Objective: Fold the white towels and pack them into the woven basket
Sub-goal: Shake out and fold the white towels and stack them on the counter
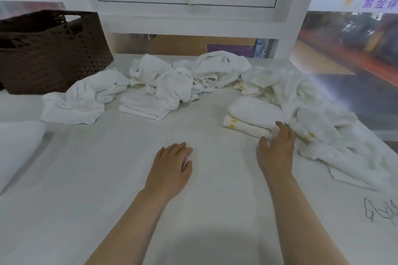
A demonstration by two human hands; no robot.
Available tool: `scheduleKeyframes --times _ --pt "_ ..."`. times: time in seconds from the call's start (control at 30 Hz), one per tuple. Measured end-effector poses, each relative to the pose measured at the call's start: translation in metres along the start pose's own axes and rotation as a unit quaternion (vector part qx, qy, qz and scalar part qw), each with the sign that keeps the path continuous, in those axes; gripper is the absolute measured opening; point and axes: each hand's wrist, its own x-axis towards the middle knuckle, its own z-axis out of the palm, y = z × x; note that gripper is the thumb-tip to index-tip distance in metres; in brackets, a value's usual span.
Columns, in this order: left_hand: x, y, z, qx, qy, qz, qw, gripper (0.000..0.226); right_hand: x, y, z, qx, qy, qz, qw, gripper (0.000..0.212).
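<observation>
A dark brown woven basket (49,54) stands at the back left of the white table (107,178). Crumpled white towels lie in a row across the back: one at the left (79,99), a heap in the middle (172,77), and a spread pile at the right (318,114). A folded towel with yellow dots (252,118) sits in front of the right pile. My right hand (277,150) reaches to this folded towel, fingertips touching its near corner. My left hand (172,165) rests flat on the table surface with relaxed fingers, holding nothing.
A window with a white frame (187,2) rises behind the table. A white padded object (15,148) lies at the left edge. Dark scribbled marks (379,213) show on the surface at the lower right.
</observation>
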Motion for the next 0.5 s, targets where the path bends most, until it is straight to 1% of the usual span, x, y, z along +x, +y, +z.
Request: scheduleKeyframes --times 0.13,0.23,0.33,0.37,0.4,0.5 --pt "0.001 -0.004 0.002 0.003 0.018 0.013 1.000 0.044 0.023 0.003 0.008 -0.037 -0.024 0.008 0.999 0.058" --pt "0.002 -0.004 0.005 0.004 0.022 0.013 1.000 0.046 0.039 0.008 0.014 -0.062 -0.035 -0.011 0.997 0.054" --pt "0.003 -0.005 0.004 0.006 0.023 0.018 1.000 0.046 0.046 0.010 0.017 -0.062 -0.002 -0.075 0.995 0.030" --pt "0.003 -0.005 0.005 0.004 0.022 0.016 1.000 0.045 0.044 0.009 0.016 -0.060 0.008 -0.081 0.995 0.023" --pt "0.003 -0.005 0.005 0.000 0.021 0.015 1.000 0.044 0.042 0.009 0.016 -0.063 0.013 -0.081 0.995 0.020" --pt "0.003 -0.005 0.004 -0.011 0.024 0.015 1.000 0.045 0.033 0.009 0.016 -0.071 -0.007 -0.074 0.995 0.024"
